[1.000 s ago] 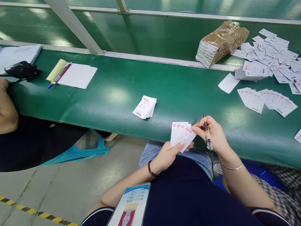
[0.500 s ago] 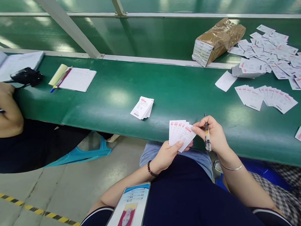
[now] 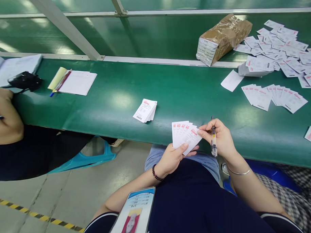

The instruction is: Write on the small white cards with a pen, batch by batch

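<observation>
A fan of several white printed cards (image 3: 184, 137) with red headings is held over the table's front edge. My left hand (image 3: 175, 156) is closed on their lower ends, thumb on top. My right hand (image 3: 220, 136) pinches the upper right corner of the front card between thumb and fingertips. A pen (image 3: 213, 138) with a clear barrel is also tucked in the fingers of that hand, pointing down. Left of the fan, a small stack of the same cards (image 3: 145, 110) lies on the green tabletop.
At the right lie two fanned groups of cards (image 3: 287, 98), a thick card stack (image 3: 255, 67) and a loose heap (image 3: 283, 44). Behind stands a brown wrapped bundle (image 3: 223, 39). Leftward are a notepad with pens (image 3: 76, 82), a black device (image 3: 25, 80) and a co-worker's arm (image 3: 7, 118).
The cards in my left hand are spread a little wider, with the fan shifted slightly left. My right hand keeps its pinch on the front card. The view has shifted slightly.
</observation>
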A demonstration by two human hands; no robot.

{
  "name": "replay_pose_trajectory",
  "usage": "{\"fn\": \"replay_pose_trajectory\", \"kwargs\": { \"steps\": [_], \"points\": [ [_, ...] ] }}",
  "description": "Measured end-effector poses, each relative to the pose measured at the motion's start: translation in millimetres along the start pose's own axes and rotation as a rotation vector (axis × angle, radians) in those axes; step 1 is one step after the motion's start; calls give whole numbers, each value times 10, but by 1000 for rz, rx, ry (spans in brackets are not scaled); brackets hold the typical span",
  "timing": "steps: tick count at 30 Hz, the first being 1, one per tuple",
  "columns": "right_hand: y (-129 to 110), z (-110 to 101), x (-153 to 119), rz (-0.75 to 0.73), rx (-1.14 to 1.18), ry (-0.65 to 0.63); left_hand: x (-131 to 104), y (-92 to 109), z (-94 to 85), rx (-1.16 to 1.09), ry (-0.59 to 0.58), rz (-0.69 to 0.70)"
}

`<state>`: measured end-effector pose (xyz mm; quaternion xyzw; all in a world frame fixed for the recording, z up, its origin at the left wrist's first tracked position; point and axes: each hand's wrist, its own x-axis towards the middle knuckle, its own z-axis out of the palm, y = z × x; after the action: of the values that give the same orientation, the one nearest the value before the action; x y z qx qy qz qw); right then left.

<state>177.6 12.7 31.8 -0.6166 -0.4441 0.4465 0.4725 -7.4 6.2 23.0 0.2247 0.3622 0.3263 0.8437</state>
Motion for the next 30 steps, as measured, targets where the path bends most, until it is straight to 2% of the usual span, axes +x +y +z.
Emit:
{"fn": "replay_pose_trajectory", "kwargs": {
  "steps": [8, 30],
  "points": [
    [26, -12, 2, -29, 38, -36, 1, 1, 5, -38, 7, 7],
    [78, -69, -12, 4, 109, -71, -2, -22, 3, -69, 3, -13]
  ]
}}
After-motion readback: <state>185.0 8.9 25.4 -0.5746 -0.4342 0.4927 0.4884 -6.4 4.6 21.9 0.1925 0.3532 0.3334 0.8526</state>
